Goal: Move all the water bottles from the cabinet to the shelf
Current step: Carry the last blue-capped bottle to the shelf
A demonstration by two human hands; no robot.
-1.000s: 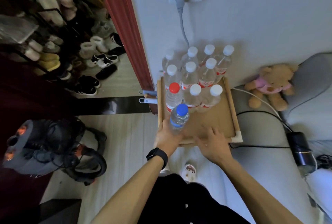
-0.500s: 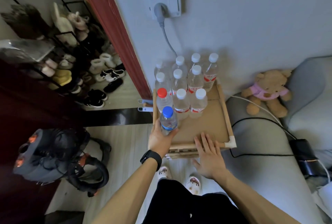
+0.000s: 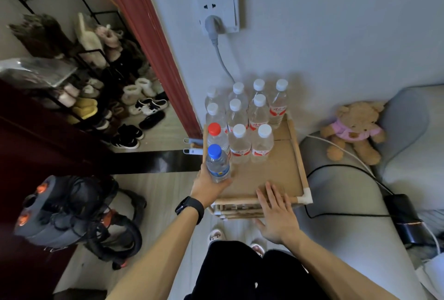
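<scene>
On the wooden shelf (image 3: 296,155) against the wall: eleven clear water bottles upright in tight rows, plus one in hand.

Item, blue-capped bottle (image 3: 217,164): stands at the shelf's front left corner, just beside the red-capped bottle (image 3: 216,136). Left hand (image 3: 207,186) wrapped around its lower body, grip clamped on the bottle. Whether its base already rests on the shelf cannot be told.

Item, white-capped bottles (image 3: 262,144): ten, bunched behind and to the right, touching one another.

Right hand (image 3: 276,213): flat and empty, fingers spread, lying on the shelf's front rail.

Handling, judged: appears full, so moderately heavy; thin plastic wall likely to dent under a hard squeeze; smooth and possibly slippery. Best held mid-body at the label, or at the stiffer neck under the cap.
</scene>
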